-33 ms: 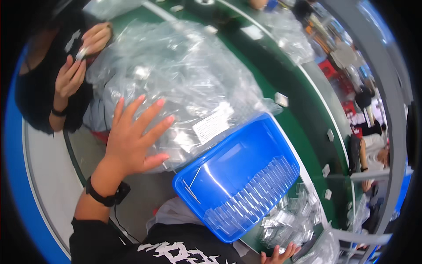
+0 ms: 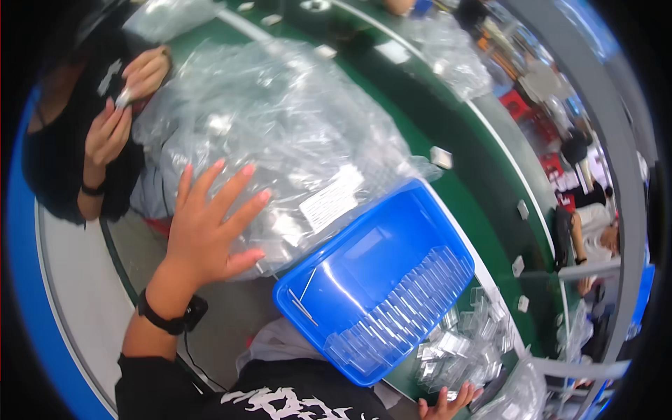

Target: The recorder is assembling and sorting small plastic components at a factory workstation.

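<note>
My left hand (image 2: 207, 234), a dark band on its wrist, is spread wide with nothing in it. It lies on or just over the near left side of a large, bulging clear plastic bag (image 2: 294, 115). What fills the bag is hard to make out. A white printed label (image 2: 332, 199) shows on it. My right hand (image 2: 449, 404) is partly cut off by the lower edge; its fingers are apart beside a loose heap of clear plastic pieces (image 2: 458, 350). Between my hands, a blue tray (image 2: 343, 262) holds a neat row of similar clear pieces (image 2: 402, 308) and a few thin sticks (image 2: 302, 308).
A green conveyor belt (image 2: 483, 199) with white edges curves past, carrying several small white pieces (image 2: 441, 157). At the left, a co-worker's hands (image 2: 115, 112) hold a small white item. More clear bags (image 2: 514, 399) lie at the lower right and far side. Grey metal posts (image 2: 609, 140) stand right.
The whole view shifts slightly, so the bag and belt appear a little lower and further left. Both my hands keep their poses.
</note>
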### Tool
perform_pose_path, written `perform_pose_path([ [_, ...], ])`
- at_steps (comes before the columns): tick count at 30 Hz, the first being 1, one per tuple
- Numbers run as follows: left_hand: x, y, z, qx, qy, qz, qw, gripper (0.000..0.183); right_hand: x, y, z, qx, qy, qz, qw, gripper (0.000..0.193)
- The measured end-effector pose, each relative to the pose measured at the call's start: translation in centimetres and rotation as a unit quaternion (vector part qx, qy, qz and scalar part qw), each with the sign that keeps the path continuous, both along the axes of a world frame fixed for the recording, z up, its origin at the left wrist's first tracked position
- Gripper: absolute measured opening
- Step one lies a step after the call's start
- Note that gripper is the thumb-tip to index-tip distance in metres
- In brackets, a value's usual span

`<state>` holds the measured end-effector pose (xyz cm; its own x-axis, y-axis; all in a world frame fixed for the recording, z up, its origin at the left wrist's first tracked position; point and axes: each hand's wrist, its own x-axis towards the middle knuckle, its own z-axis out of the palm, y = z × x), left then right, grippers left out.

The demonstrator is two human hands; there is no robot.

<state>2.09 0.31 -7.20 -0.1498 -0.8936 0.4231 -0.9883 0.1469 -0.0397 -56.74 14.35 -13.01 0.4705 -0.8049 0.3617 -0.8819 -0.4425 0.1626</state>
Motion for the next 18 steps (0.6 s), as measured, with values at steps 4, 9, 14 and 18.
perform_pose_path([
  [4,-0.5,-0.5,-0.5,0.006,-0.016,-0.008,1.0,0.071,-2.6,0.9,-1.1,0.022,0.029,-0.016,0.999,0.076],
  [9,-1.0,-0.5,0.0,-0.006,-0.038,-0.026,0.999,0.071,-0.9,-0.2,-0.3,-0.019,0.016,-0.011,1.0,0.063],
  [14,-0.3,0.7,-0.9,-0.007,-0.054,-0.016,0.998,0.071,-0.2,-0.2,-0.3,-0.028,-0.01,-0.024,0.999,0.057],
  [18,-0.4,1.0,-1.6,-0.028,-0.071,-0.037,0.996,0.072,-0.2,0.3,0.1,-0.032,-0.012,-0.029,0.999,0.054],
])
